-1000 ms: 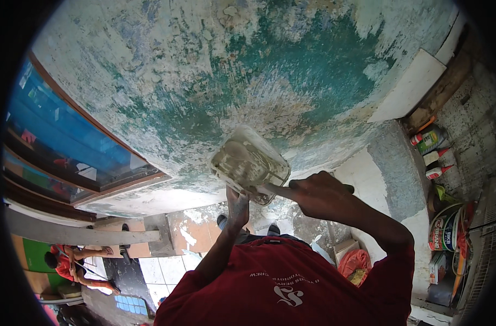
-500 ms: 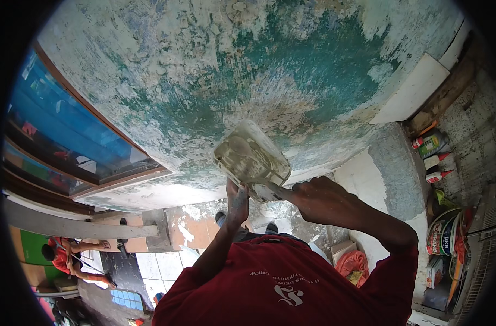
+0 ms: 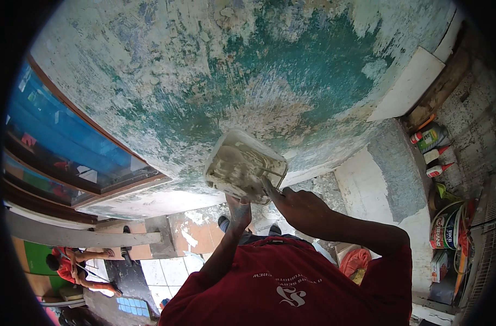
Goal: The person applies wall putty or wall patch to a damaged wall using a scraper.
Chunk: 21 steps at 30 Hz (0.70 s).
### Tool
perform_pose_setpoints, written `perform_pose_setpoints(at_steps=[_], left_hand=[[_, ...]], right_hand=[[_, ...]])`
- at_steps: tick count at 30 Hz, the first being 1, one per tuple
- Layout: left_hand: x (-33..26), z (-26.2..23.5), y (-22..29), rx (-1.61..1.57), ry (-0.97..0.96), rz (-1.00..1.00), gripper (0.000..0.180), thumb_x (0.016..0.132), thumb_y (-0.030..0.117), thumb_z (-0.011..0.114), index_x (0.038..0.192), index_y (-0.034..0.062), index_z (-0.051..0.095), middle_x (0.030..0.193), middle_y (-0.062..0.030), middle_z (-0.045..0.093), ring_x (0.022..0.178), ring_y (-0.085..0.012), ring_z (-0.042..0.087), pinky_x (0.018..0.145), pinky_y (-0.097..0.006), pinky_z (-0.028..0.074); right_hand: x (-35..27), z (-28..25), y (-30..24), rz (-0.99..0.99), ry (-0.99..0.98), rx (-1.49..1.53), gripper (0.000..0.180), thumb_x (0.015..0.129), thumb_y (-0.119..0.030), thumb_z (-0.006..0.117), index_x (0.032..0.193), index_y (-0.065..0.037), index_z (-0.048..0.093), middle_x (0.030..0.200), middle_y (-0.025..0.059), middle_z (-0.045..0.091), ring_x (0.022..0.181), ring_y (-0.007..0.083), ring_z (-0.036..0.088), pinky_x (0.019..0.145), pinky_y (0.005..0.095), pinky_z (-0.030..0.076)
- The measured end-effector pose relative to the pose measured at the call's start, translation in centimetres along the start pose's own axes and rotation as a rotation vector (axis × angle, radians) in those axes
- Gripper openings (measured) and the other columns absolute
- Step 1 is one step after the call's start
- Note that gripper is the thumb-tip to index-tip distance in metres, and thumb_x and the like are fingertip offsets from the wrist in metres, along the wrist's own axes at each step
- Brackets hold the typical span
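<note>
My left hand (image 3: 239,211) grips the near end of a pale, smeared plastic tub (image 3: 233,139) from below and holds it up in front of the wall. Wet greyish-white putty (image 3: 236,173) coats the inside of the tub. Closed around a scraper-like tool (image 3: 270,188), my right hand (image 3: 303,210) is at the tub's near right side. The tool's end reaches into the tub, and its exact shape is hard to make out against the putty. Beyond the tub rises a wall (image 3: 313,65) with patchy green and whitish worn paint.
A wood-framed window (image 3: 96,130) is at left. Bottles (image 3: 434,137) and a paint can (image 3: 446,228) stand at right, near a red plastic bag (image 3: 355,261) on the floor. Another person (image 3: 68,266) in red sits low at the far left.
My right hand has shifted left, bringing the tool from the tub's near edge farther into it. The tub has tilted slightly and moved a little left.
</note>
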State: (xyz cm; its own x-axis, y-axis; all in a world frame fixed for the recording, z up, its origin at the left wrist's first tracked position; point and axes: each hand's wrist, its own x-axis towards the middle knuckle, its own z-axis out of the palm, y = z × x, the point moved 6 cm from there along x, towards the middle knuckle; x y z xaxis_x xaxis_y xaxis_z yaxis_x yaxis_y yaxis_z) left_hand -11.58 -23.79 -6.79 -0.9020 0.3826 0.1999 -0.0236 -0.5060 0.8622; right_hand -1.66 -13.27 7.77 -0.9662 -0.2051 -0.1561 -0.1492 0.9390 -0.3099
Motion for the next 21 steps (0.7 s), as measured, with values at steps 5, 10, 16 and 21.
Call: perform_pose_setpoints(at_steps=[5, 10, 16, 21], left_hand=[[-0.7, -1.8, -1.8, 0.110, 0.105, -0.078, 0.098, 0.069, 0.064, 0.071, 0.129, -0.0022, 0.032, 0.119, -0.0089, 0.048, 0.107, -0.0180, 0.051, 0.089, -0.032, 0.044], [-0.6, -2.0, -1.7, 0.029, -0.132, 0.128, 0.092, 0.079, 0.044, 0.072, 0.140, 0.0046, 0.016, 0.119, -0.0079, 0.047, 0.107, -0.0146, 0.050, 0.089, -0.028, 0.045], [0.0, -1.2, -0.7, 0.107, 0.003, 0.019, 0.084, 0.080, 0.048, 0.070, 0.134, 0.0014, 0.026, 0.121, -0.0092, 0.046, 0.108, -0.0164, 0.050, 0.089, -0.029, 0.046], [0.9, -0.9, 0.2, 0.039, 0.039, -0.140, 0.109, 0.064, 0.066, 0.074, 0.133, -0.0027, 0.025, 0.126, -0.0141, 0.043, 0.115, -0.0221, 0.047, 0.095, -0.035, 0.042]], right_hand=[[-0.5, -0.8, -1.3, -0.036, 0.135, 0.104, 0.078, 0.077, 0.003, 0.050, 0.143, 0.008, 0.011, 0.078, 0.0234, 0.058, 0.060, 0.0334, 0.061, 0.053, 0.0427, 0.051], [-0.3, -0.2, -0.3, -0.015, 0.084, 0.007, 0.080, 0.076, 0.003, 0.051, 0.144, 0.007, 0.009, 0.076, 0.0204, 0.057, 0.059, 0.0298, 0.061, 0.051, 0.0404, 0.050], [-0.4, -1.4, -0.6, -0.100, 0.078, -0.225, 0.069, 0.077, -0.006, 0.058, 0.141, -0.002, 0.033, 0.084, 0.0145, 0.057, 0.062, 0.0236, 0.061, 0.053, 0.0359, 0.051], [-0.2, -3.0, -0.9, -0.054, 0.299, -0.385, 0.070, 0.077, -0.009, 0.060, 0.143, -0.011, 0.034, 0.083, 0.0121, 0.057, 0.058, 0.0210, 0.060, 0.051, 0.0336, 0.051]])
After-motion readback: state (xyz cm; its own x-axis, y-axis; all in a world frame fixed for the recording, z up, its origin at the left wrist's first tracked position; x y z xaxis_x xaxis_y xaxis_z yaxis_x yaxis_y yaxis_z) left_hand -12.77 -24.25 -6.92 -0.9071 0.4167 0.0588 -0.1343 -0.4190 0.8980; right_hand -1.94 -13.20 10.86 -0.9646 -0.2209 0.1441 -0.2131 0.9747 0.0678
